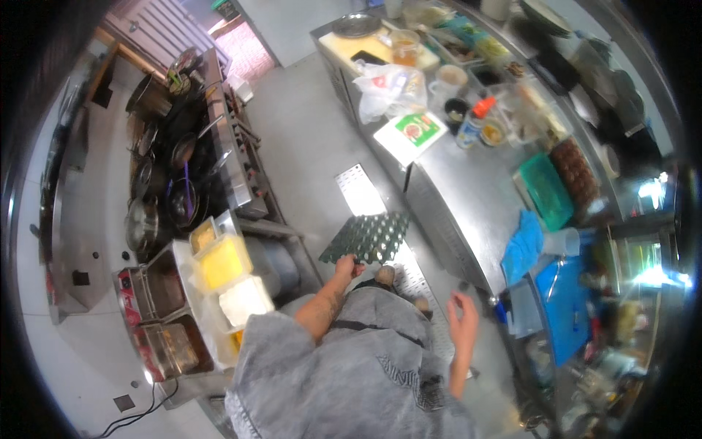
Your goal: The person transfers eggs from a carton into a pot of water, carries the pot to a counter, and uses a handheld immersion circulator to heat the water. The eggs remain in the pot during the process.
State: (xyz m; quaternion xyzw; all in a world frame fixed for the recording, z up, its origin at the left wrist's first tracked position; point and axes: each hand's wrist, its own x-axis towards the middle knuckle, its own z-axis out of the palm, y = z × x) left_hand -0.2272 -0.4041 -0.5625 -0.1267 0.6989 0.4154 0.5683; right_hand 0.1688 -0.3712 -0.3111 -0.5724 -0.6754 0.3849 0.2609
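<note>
My left hand [346, 266] grips the near edge of a dark green sheet full of round holes [366, 237]. Its rim is scalloped, and I cannot tell whether it is a rubber mat or an egg tray. The sheet hangs in front of me above the grey floor and a perforated metal drain cover [359, 189]. My right hand [462, 321] is held out to the right with its fingers a little apart and nothing in it. It is nearest to the front edge of the steel counter [466, 197], apart from it.
On the left are a stove with several pans [184, 203], a deep fryer [164, 324] and a tub of yellow food [222, 263]. The right counter holds a plastic bag [392, 90], a blue cloth [522, 246], a green container [545, 189] and brown eggs [575, 170].
</note>
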